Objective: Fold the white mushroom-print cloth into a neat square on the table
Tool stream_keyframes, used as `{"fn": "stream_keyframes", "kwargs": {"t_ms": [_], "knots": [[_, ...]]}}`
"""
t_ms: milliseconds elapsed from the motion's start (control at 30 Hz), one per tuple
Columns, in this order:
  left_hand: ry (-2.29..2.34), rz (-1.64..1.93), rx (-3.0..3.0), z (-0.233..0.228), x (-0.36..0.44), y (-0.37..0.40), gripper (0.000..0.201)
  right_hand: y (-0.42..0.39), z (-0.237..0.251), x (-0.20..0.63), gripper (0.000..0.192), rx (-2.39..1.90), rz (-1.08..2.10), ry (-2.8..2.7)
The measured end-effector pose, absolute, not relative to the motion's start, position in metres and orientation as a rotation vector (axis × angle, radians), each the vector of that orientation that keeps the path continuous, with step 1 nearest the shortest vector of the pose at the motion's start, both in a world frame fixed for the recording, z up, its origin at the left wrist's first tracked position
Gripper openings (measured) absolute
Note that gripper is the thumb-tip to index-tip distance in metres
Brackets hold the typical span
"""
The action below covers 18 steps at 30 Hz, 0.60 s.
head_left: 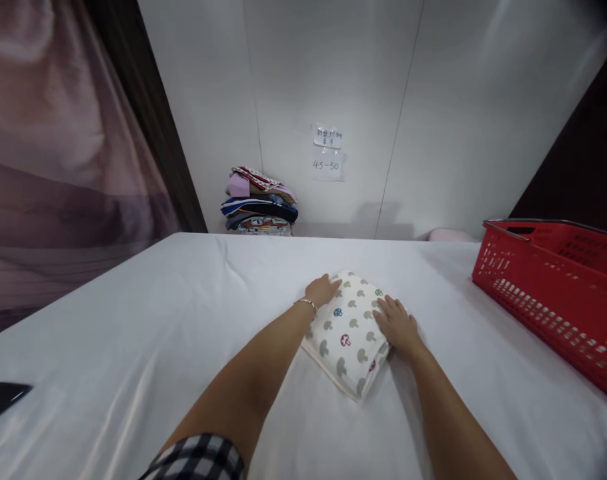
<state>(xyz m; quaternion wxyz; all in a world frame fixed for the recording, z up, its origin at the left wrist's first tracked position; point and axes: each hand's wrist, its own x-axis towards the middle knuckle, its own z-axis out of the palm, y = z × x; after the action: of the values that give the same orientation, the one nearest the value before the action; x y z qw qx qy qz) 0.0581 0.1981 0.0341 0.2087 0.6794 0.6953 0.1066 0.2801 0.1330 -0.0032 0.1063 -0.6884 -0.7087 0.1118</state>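
A folded white cloth (pixel 352 333), printed with grey mushrooms and a few blue, green and red ones, lies at an angle on the white-covered table. My left hand (pixel 323 291), with a thin bracelet at the wrist, is closed about the cloth's left far edge. Its thumb rests on top, and the other fingers are partly hidden. Over the right edge of the cloth, my right hand (pixel 397 325) lies with fingers spread on the printed surface. Folded layers show along the cloth's near right side.
To the right stands a red plastic basket (pixel 543 287) with a metal handle. A stack of folded fabrics (pixel 261 203) sits against the back wall, under paper labels (pixel 328 165). A dark phone-like object (pixel 3 400) lies at the left edge. Pink curtain (pixel 58 167) hangs left.
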Motion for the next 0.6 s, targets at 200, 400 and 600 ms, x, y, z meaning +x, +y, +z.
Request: {"fn": "stream_keyframes", "kwargs": {"t_ms": [200,400,600], "knots": [[1.961,0.268,1.833,0.024,0.057,0.213,0.059,0.138,-0.012,0.287,0.05,-1.882,0.321,-2.09],[2.085,0.31,1.668,0.021,0.035,0.179,0.057,0.134,0.005,0.273,0.046,-1.792,0.43,-2.11],[2.126,0.102,1.754,0.031,0.025,0.144,0.055,0.079,0.034,0.223,0.057,-1.502,0.576,-2.283]]}}
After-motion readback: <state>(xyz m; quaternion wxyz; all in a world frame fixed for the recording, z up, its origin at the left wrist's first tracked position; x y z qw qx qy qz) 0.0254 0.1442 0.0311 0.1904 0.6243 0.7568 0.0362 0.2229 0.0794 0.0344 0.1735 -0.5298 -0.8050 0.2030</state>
